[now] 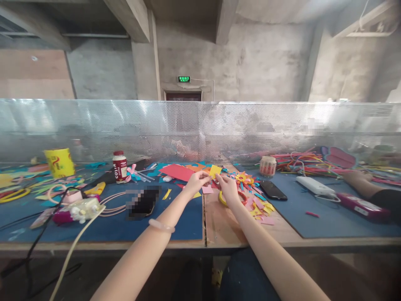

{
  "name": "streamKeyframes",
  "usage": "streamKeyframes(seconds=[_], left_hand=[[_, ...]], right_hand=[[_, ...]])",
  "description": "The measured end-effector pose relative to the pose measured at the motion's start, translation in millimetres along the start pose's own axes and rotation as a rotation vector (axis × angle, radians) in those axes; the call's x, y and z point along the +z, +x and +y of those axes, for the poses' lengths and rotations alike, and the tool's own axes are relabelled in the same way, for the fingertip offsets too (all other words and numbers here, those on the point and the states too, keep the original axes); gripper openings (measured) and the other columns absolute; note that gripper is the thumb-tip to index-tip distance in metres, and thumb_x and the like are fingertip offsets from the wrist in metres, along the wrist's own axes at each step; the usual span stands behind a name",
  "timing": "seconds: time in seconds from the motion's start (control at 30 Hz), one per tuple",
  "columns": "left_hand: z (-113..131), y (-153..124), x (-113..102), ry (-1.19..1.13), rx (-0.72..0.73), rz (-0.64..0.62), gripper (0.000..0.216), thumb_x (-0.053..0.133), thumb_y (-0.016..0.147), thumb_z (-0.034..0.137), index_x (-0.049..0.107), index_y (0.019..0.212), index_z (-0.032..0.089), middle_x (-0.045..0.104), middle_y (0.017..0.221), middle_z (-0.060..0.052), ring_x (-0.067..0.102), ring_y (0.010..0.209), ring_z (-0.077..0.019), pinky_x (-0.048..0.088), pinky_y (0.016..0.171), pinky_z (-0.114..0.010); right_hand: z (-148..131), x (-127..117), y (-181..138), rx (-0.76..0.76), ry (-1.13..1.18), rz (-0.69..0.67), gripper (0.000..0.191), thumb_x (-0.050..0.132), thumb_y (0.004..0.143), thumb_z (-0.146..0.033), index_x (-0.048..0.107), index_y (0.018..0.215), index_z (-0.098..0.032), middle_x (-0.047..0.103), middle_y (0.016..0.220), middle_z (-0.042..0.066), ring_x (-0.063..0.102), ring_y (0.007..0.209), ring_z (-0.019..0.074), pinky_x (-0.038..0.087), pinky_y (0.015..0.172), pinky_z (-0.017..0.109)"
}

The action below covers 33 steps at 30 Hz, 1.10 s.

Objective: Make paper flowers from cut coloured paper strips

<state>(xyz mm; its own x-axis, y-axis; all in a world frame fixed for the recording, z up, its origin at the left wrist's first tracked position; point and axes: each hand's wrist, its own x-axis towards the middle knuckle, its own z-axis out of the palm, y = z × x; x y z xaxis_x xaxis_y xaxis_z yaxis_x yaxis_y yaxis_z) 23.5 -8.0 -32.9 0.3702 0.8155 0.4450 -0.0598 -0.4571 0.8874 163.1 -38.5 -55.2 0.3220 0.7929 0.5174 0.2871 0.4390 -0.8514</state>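
A small square of yellow paper [215, 170] is pinched between my two hands above the table. My left hand [196, 184] has its fingertips closed at the paper's left edge. On the other side, my right hand [228, 188] grips the lower right edge between thumb and fingers. Below them lies a pink paper piece [207, 190]. A red paper sheet [176, 172] rests just beyond my left hand. Beside my right hand are a paper flower [244, 179] in orange and yellow, a yellow ring [222, 199] partly hidden by my wrist, and scattered paper scraps [261, 209].
A black phone [273, 190] and a jar [267, 166] stand right of the scraps. Further right, another person's hand [359, 182] is near colourful pipe cleaners [300, 163] and a white power strip [315, 186]. Leftward are a bottle [119, 167], a dark device [144, 202], cables and a yellow container [59, 163].
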Motion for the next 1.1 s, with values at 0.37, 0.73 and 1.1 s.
streamKeyframes(seconds=[0.37, 0.73, 1.1], left_hand=[[2.8, 1.9, -4.9, -0.109, -0.066, 0.186, 0.024, 0.066, 0.068, 0.033, 0.056, 0.079, 0.014, 0.062, 0.073, -0.005, 0.059, 0.066, -0.0145, 0.047, 0.053, -0.023], [-2.5, 0.1, 0.2, -0.133, -0.242, 0.099, 0.014, 0.065, 0.071, 0.019, 0.055, 0.077, 0.012, 0.061, 0.081, -0.007, 0.063, 0.068, -0.0151, 0.05, 0.058, -0.025], [-14.4, -3.9, 3.5, -0.206, -0.463, -0.164, 0.021, 0.072, 0.063, 0.018, 0.055, 0.074, 0.013, 0.063, 0.083, -0.008, 0.065, 0.077, -0.0206, 0.049, 0.078, -0.038]], right_hand=[[9.7, -31.5, -4.7, 0.124, -1.226, -0.139, 0.039, 0.058, 0.072, -0.045, 0.067, 0.09, -0.012, 0.058, 0.104, 0.017, 0.049, 0.102, 0.0332, 0.038, 0.081, 0.04], [8.8, -20.0, 6.2, 0.25, -1.161, -0.196, 0.039, 0.058, 0.069, -0.025, 0.055, 0.105, -0.011, 0.062, 0.1, 0.016, 0.055, 0.099, 0.0327, 0.036, 0.082, 0.043], [11.5, -24.7, 9.8, 0.318, -0.95, -0.118, 0.043, 0.059, 0.065, -0.022, 0.049, 0.105, -0.011, 0.061, 0.1, 0.019, 0.058, 0.096, 0.0313, 0.043, 0.073, 0.038]])
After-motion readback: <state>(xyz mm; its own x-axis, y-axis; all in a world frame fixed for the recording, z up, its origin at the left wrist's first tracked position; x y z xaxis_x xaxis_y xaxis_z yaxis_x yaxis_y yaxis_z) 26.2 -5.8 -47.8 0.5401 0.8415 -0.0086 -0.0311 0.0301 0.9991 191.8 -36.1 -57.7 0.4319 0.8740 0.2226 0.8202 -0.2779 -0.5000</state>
